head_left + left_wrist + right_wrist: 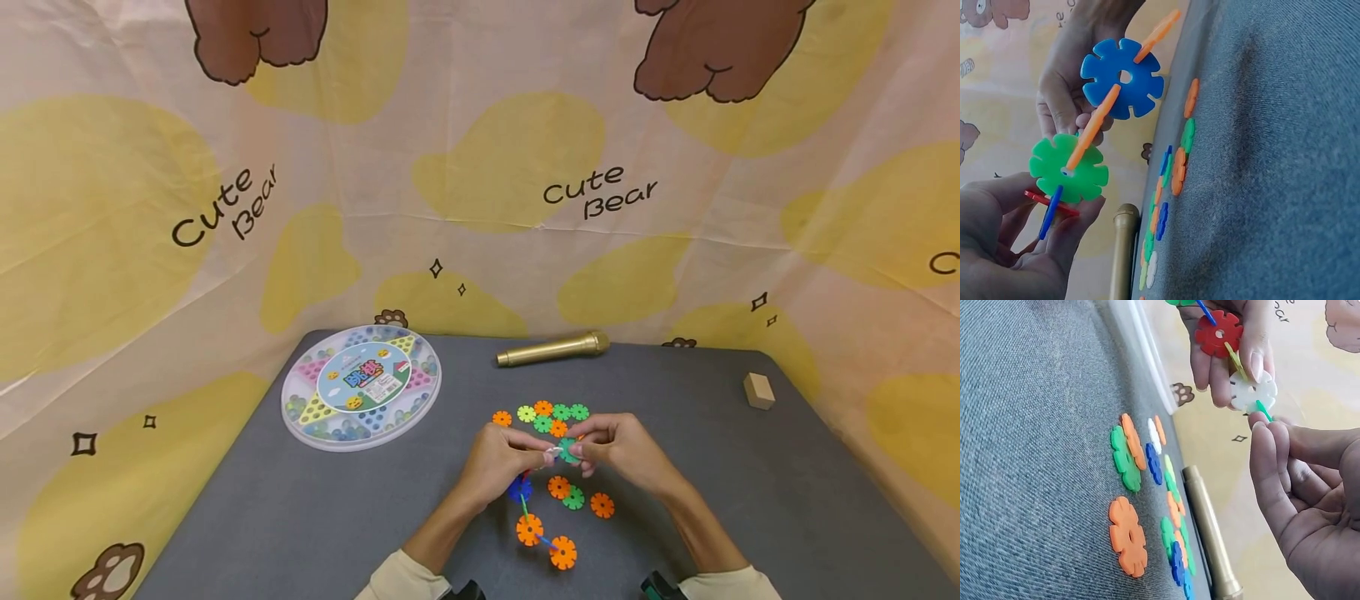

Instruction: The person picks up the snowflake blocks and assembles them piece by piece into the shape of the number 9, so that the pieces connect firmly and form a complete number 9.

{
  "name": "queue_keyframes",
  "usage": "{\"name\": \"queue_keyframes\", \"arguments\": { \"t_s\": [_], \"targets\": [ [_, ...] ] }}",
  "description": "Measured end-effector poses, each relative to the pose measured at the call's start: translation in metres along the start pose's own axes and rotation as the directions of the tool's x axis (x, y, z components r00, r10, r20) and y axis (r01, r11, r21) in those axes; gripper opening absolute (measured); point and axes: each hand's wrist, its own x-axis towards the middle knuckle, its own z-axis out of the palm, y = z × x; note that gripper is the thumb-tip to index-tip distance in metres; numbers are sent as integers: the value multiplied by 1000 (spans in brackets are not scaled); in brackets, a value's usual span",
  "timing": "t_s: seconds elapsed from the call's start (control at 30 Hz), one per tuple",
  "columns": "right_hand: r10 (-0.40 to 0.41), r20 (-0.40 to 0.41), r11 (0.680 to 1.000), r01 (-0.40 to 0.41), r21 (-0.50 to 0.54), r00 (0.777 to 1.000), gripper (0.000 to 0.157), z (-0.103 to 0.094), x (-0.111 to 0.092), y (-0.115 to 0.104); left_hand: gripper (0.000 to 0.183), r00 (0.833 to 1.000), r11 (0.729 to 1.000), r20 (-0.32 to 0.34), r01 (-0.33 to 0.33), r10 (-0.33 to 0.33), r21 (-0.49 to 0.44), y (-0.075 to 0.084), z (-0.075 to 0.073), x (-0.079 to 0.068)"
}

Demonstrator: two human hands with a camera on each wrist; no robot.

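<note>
Both hands meet over a chain of slotted, flower-shaped plastic discs. My left hand pinches a white disc between thumb and fingers. From it the chain hangs down through a red disc, a light green disc and a blue disc to two orange discs at the lower end. My right hand pinches a green disc by its edge. In the right wrist view, this disc stands edge-on right at the rim of the white one.
Loose discs in several colours lie flat on the grey table beneath and beyond the hands. A round Chinese checkers set is at the back left. Farther back lie a gold microphone and a wooden block.
</note>
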Motion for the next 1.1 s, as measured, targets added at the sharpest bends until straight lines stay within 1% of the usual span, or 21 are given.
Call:
{"name": "queue_keyframes", "arguments": {
  "t_s": [0.17,0.47,0.57,0.7,0.8,1.03,1.1],
  "targets": [
    [-22,8,1000,22,6,1000,23,0,0,0,6,1000,1000,-1,-5,5,-7,0,1,0],
    [-41,45,999,42,-18,998,20,-4,-1,1,8,999,1000,34,1,0,-24,0,3,-1],
    [-14,36,1000,14,-6,999,20,-3,-1,0,8,999,999,41,8,-7,-37,1,3,-2],
    [43,3,998,-43,53,999,22,1,-1,-2,7,1000,999,30,10,-9,-37,0,2,-2],
    [62,-14,995,-60,85,998,24,3,-1,-3,7,1000,999,23,3,-2,-38,0,1,-1],
    [62,-11,997,-61,38,998,21,3,-2,-5,7,999,999,42,8,-6,-41,3,0,-3],
    [76,-8,996,-76,46,997,22,2,-2,-5,7,999,999,42,11,-9,-53,3,1,-4]
  ]
}}
